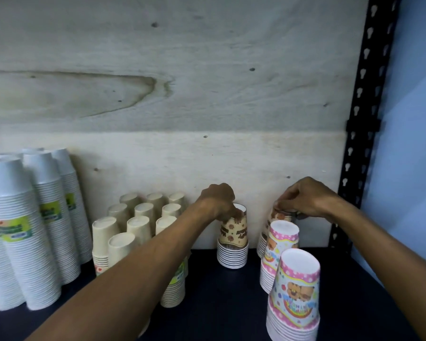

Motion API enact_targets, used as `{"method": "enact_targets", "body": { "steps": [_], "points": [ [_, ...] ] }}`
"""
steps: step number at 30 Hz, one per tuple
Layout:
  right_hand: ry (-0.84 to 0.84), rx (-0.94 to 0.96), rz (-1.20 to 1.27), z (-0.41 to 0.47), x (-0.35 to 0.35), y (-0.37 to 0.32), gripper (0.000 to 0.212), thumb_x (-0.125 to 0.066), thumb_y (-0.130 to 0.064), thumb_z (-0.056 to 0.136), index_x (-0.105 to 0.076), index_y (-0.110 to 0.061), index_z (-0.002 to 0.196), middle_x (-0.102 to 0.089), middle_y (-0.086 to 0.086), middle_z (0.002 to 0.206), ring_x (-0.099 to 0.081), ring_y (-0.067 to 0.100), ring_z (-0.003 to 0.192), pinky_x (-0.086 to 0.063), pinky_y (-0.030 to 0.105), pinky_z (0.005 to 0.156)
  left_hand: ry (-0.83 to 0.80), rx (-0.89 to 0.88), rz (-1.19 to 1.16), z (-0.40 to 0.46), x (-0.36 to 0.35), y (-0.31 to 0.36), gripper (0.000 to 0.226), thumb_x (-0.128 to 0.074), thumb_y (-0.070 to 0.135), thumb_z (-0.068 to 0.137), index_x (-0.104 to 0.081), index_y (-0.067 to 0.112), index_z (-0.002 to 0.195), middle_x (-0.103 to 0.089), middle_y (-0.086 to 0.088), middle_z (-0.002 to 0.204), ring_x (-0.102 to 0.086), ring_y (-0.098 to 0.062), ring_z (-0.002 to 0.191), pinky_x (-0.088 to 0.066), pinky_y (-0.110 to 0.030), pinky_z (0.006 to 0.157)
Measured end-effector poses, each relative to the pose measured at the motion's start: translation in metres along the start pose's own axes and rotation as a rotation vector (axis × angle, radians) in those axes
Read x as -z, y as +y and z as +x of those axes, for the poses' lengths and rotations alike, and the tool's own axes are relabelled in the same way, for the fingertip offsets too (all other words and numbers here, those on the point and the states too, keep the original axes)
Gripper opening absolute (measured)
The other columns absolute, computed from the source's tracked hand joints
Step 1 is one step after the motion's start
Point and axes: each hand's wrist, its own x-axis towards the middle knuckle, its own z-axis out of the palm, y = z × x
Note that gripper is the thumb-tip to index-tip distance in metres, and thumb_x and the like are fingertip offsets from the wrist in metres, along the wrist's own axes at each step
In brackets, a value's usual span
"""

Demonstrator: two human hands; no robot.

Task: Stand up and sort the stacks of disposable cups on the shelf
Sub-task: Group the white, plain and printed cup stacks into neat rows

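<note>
On the dark shelf point(219, 303) a short stack of beige cups with brown prints point(233, 244) stands upside down near the back board. My left hand point(219, 200) grips its top cup from above. My right hand point(303, 198) pinches the top of a second brown-print stack point(282, 214), which is mostly hidden behind pink stacks. Two stacks of pink cartoon cups stand at the right, one in front point(295, 296) and one behind it point(279, 244).
Tall white cup stacks with green labels point(25, 230) fill the left. Several plain beige stacks point(133, 225) stand in rows left of centre, partly behind my left forearm. A plywood board point(182, 94) closes the back; a black slotted upright point(364, 119) bounds the right.
</note>
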Motion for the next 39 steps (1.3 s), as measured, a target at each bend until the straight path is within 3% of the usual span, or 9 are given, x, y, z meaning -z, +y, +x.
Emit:
{"method": "enact_targets", "body": {
  "steps": [9,12,14,16,19,21,25,32,39],
  "points": [
    [-0.175,0.036,0.155,0.012,-0.012,-0.011,0.017,-0.087,-0.026,0.073,-0.082,-0.011,0.078,-0.078,0.012,0.082,-0.072,0.021,0.078,-0.062,0.039,0.08,-0.04,0.032,-0.095,0.002,0.0,0.0,0.054,-0.073,0.043,0.083,-0.066,0.005,0.12,-0.068,-0.011,0.119,-0.065,-0.027,0.108,-0.052,-0.038,0.096],
    [-0.194,-0.019,0.185,0.013,-0.01,-0.007,0.01,-0.084,-0.018,0.078,-0.081,-0.009,0.082,-0.077,0.016,0.09,-0.071,0.021,0.08,-0.063,0.039,0.079,-0.086,0.07,-0.114,0.004,0.003,-0.003,0.051,-0.076,0.038,0.081,-0.067,0.006,0.118,-0.073,-0.009,0.109,-0.071,-0.022,0.097,-0.057,-0.031,0.075],
    [-0.208,-0.05,0.21,0.012,-0.009,-0.005,0.011,-0.081,-0.016,0.081,-0.079,-0.007,0.087,-0.077,0.015,0.092,-0.072,0.02,0.082,-0.063,0.033,0.071,-0.1,0.089,-0.128,0.004,0.006,-0.004,0.053,-0.078,0.038,0.079,-0.066,0.007,0.12,-0.073,-0.007,0.106,-0.071,-0.019,0.096,-0.047,-0.021,0.055],
    [-0.217,-0.068,0.252,0.011,-0.011,-0.004,0.016,-0.08,-0.013,0.082,-0.076,-0.003,0.093,-0.077,0.016,0.094,-0.072,0.021,0.083,-0.062,0.03,0.066,-0.107,0.091,-0.127,0.005,0.006,-0.003,0.051,-0.079,0.038,0.078,-0.066,0.008,0.118,-0.07,-0.006,0.109,-0.069,-0.018,0.095,-0.038,-0.016,0.047],
    [-0.207,-0.08,0.321,0.012,-0.013,-0.002,0.022,-0.078,-0.007,0.082,-0.07,0.001,0.101,-0.075,0.021,0.099,-0.072,0.025,0.083,-0.062,0.03,0.065,-0.099,0.089,-0.097,0.013,0.002,-0.002,0.029,-0.077,0.037,0.08,-0.059,0.014,0.078,-0.061,-0.006,0.091,-0.059,-0.019,0.082,-0.037,-0.019,0.046],
    [-0.204,-0.08,0.346,0.014,-0.013,-0.002,0.022,-0.078,-0.005,0.082,-0.07,0.002,0.101,-0.074,0.023,0.1,-0.072,0.024,0.081,-0.061,0.029,0.065,-0.125,0.083,-0.065,0.015,0.0,-0.002,0.039,-0.075,0.037,0.081,-0.048,0.016,0.063,-0.053,-0.004,0.077,-0.059,-0.02,0.081,-0.038,-0.02,0.05],
    [-0.204,-0.074,0.362,0.014,-0.015,0.003,0.019,-0.078,-0.005,0.082,-0.072,0.002,0.099,-0.075,0.024,0.098,-0.072,0.022,0.078,-0.061,0.028,0.066,-0.1,0.059,-0.134,0.016,-0.004,-0.009,0.041,-0.079,0.037,0.077,-0.07,0.003,0.1,-0.068,-0.006,0.085,-0.065,-0.021,0.084,-0.049,-0.029,0.066],
    [-0.239,-0.014,0.391,0.008,-0.016,0.01,0.024,-0.074,-0.011,0.087,-0.073,-0.009,0.111,-0.076,0.012,0.103,-0.073,0.018,0.086,-0.057,0.023,0.063,-0.092,0.017,-0.096,0.01,-0.004,-0.009,0.057,-0.075,0.038,0.083,-0.061,0.004,0.128,-0.063,-0.011,0.127,-0.064,-0.027,0.11,-0.052,-0.036,0.095],
    [-0.186,-0.001,0.337,-0.008,-0.004,0.006,0.021,-0.072,-0.018,0.089,-0.072,-0.014,0.11,-0.072,0.011,0.108,-0.065,0.014,0.088,-0.058,0.023,0.069,-0.053,0.012,-0.134,-0.009,0.008,-0.006,0.07,-0.076,0.039,0.082,-0.048,0.014,0.141,-0.055,-0.007,0.139,-0.065,-0.026,0.109,-0.051,-0.035,0.096]
  ]
}}
